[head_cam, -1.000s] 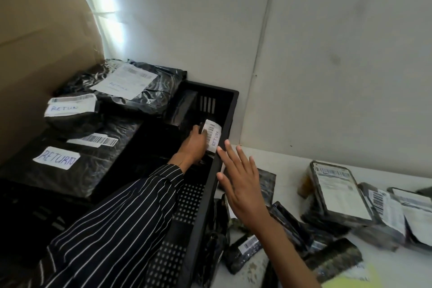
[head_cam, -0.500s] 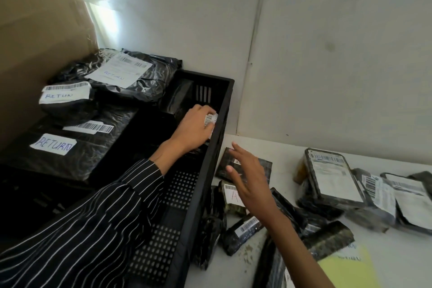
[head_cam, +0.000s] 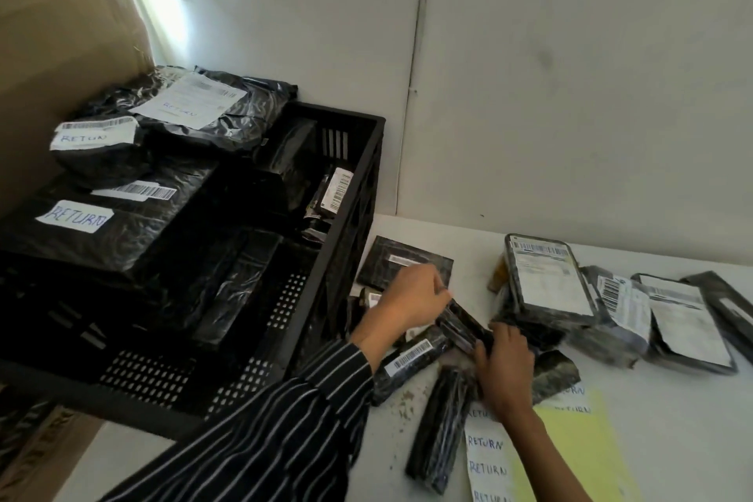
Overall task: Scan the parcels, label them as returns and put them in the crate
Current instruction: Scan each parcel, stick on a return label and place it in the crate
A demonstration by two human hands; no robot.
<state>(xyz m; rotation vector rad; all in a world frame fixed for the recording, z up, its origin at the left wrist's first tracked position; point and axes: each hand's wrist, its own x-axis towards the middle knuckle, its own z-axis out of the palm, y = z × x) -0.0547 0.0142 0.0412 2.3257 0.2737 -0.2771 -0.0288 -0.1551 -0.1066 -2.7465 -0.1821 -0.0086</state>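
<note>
The black crate (head_cam: 368,159) stands at the left and holds several black parcels, some with RETURN labels (head_cam: 75,216). A small parcel with a barcode label (head_cam: 336,192) leans inside the crate's right wall. On the white table (head_cam: 672,420) to the right of the crate, my left hand (head_cam: 409,304) and my right hand (head_cam: 505,367) meet over a pile of small parcels. Both grip a narrow black parcel (head_cam: 462,324), the left at its upper end and the right at its lower end. The hands are blurred.
A strip of handwritten RETURN labels (head_cam: 487,448) lies on yellow paper (head_cam: 582,456) by my right wrist. Around the hands lie a barcoded parcel (head_cam: 407,359), a long black one (head_cam: 440,432) and a flat square one (head_cam: 403,257). Larger labelled parcels (head_cam: 550,285) sit at the right. Cardboard (head_cam: 61,33) rises at the far left.
My left hand let go of the small labelled parcel inside the crate and came out to the table. My right hand dropped to the pile, and both now hold a narrow parcel.
</note>
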